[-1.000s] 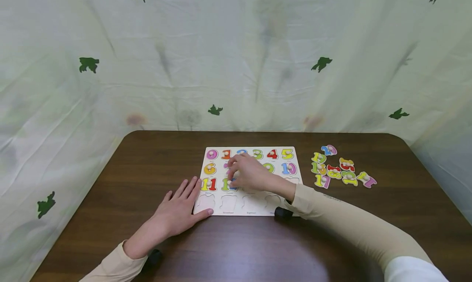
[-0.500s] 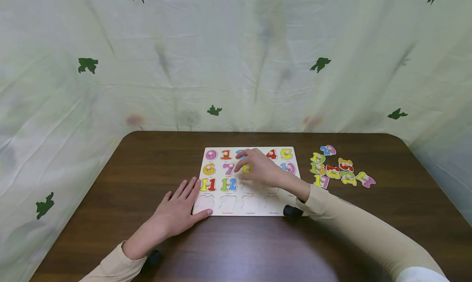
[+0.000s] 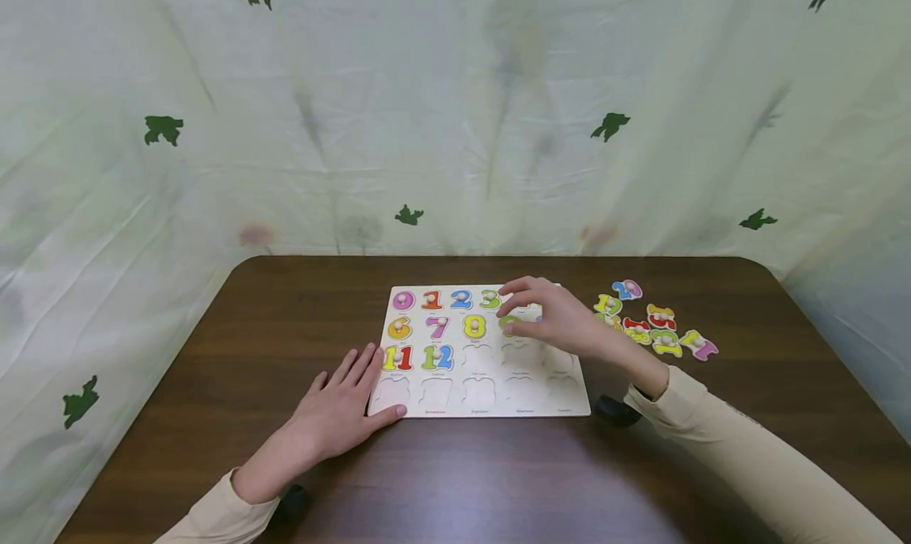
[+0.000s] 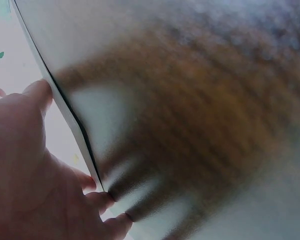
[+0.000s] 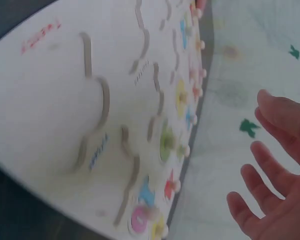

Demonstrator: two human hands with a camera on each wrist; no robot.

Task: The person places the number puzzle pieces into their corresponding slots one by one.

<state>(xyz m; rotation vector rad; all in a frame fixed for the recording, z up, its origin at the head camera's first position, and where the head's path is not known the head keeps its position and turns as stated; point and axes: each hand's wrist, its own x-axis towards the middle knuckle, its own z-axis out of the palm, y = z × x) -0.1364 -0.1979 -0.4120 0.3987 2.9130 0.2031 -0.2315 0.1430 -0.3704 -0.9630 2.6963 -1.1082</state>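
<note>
A white number puzzle board (image 3: pixel 457 382) lies on the table, with knobbed numbers 0 to 3, 6 to 8, 11 and 12 showing in their recesses. My left hand (image 3: pixel 330 413) rests flat at the board's left edge, its thumb on the near left corner. Over the right part of the board my right hand (image 3: pixel 551 315) hovers with loosely bent fingers and nothing between them, hiding some numbers in the upper rows. In the right wrist view, the right hand's fingers (image 5: pixel 272 170) are spread apart, with the knobbed board beside them.
Several loose number pieces lie on the table right of the board, among them a blue and purple 20 (image 3: pixel 627 289) and a yellow and purple piece (image 3: pixel 699 345). The brown table (image 3: pixel 455 481) ends at a pale curtain (image 3: pixel 455 133) with green leaf shapes.
My right hand has let go of the 12, which sits in its recess, and has moved right across the board. My left hand has stayed in place at the board's edge.
</note>
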